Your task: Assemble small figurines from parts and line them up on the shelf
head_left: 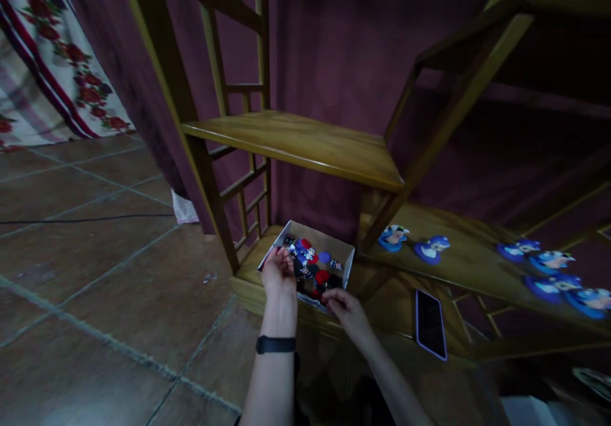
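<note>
A shallow cardboard box [347, 267] on the lowest shelf holds several small figurines with red, purple and black parts, among them a red and white figurine [310, 254]. My left hand [279, 273], with a dark band on its wrist, is over the box's left side. Its palm faces up and its fingers curl inward; what lies in them is hard to make out. At the box's front right edge is my right hand [344, 305], thumb and fingers pinched together at a small dark figurine [323, 288], partly hidden by the fingertips.
Several blue and purple figurines [432, 248] stand on the shelf to the right. A phone [430, 324] lies on the lower board beside the box. Above the box is a wooden shelf [296, 136], with upright posts at its sides. A cable [86, 220] crosses the tiled floor.
</note>
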The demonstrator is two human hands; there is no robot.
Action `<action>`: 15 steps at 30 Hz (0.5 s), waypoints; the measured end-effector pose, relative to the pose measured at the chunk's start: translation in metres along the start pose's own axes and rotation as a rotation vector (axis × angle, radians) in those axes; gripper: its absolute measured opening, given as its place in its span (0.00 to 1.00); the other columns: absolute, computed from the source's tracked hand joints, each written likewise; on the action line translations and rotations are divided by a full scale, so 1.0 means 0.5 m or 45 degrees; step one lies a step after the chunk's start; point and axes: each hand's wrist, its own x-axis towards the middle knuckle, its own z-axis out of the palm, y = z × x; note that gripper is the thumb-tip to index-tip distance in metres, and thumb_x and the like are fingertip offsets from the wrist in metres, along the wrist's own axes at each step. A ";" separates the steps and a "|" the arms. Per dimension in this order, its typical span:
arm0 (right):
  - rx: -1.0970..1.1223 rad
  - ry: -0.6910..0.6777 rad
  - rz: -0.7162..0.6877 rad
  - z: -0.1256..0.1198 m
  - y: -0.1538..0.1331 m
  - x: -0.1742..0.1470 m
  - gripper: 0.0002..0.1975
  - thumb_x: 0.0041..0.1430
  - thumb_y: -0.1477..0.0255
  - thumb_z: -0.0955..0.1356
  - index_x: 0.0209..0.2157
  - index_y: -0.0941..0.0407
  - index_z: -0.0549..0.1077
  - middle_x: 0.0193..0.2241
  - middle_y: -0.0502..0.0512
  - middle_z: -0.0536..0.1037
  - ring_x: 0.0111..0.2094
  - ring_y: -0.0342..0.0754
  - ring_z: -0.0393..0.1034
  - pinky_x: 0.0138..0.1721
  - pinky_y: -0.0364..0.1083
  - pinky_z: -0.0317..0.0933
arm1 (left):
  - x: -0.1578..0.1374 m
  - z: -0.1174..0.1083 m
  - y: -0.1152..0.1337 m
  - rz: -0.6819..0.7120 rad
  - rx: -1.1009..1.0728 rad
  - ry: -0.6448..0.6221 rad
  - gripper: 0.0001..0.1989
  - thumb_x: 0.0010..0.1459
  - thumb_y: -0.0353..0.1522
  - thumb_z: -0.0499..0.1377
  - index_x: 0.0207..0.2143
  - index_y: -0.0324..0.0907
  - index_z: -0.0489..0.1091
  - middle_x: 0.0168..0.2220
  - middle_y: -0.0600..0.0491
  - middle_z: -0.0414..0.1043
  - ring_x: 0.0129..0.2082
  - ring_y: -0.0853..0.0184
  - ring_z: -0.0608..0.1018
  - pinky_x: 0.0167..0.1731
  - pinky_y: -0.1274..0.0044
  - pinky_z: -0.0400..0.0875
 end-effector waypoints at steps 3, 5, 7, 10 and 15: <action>-0.394 0.007 -0.166 0.017 -0.008 0.072 0.11 0.54 0.74 0.60 0.34 0.53 0.72 0.34 0.51 0.75 0.37 0.46 0.68 0.42 0.45 0.59 | 0.005 0.010 0.036 0.017 -0.085 -0.034 0.13 0.49 0.18 0.51 0.36 0.38 0.63 0.29 0.53 0.68 0.21 0.79 0.71 0.20 0.88 0.65; -0.606 0.008 -0.229 0.030 -0.011 0.118 0.13 0.53 0.78 0.60 0.35 0.52 0.72 0.37 0.51 0.74 0.39 0.45 0.68 0.44 0.45 0.57 | 0.008 0.013 0.056 0.005 -0.132 -0.017 0.13 0.50 0.17 0.50 0.36 0.39 0.63 0.30 0.54 0.67 0.21 0.79 0.71 0.20 0.89 0.65; -0.733 0.002 -0.240 0.046 -0.011 0.163 0.13 0.53 0.79 0.60 0.35 0.53 0.72 0.38 0.52 0.73 0.40 0.45 0.68 0.45 0.44 0.57 | 0.009 0.013 0.068 -0.056 -0.165 0.014 0.13 0.51 0.17 0.49 0.36 0.38 0.62 0.30 0.54 0.67 0.22 0.79 0.71 0.20 0.88 0.66; -0.827 0.019 -0.191 0.073 0.000 0.231 0.13 0.52 0.80 0.60 0.37 0.54 0.71 0.38 0.53 0.72 0.41 0.45 0.67 0.45 0.43 0.57 | 0.008 0.012 0.077 -0.097 -0.192 0.019 0.13 0.52 0.17 0.49 0.37 0.39 0.62 0.30 0.53 0.66 0.22 0.79 0.71 0.20 0.88 0.66; -0.908 0.053 -0.192 0.113 0.026 0.326 0.18 0.51 0.82 0.60 0.42 0.54 0.70 0.43 0.54 0.71 0.46 0.46 0.64 0.48 0.43 0.55 | 0.013 0.013 0.088 -0.062 -0.239 0.007 0.15 0.51 0.17 0.48 0.38 0.39 0.62 0.31 0.53 0.65 0.23 0.79 0.70 0.20 0.89 0.65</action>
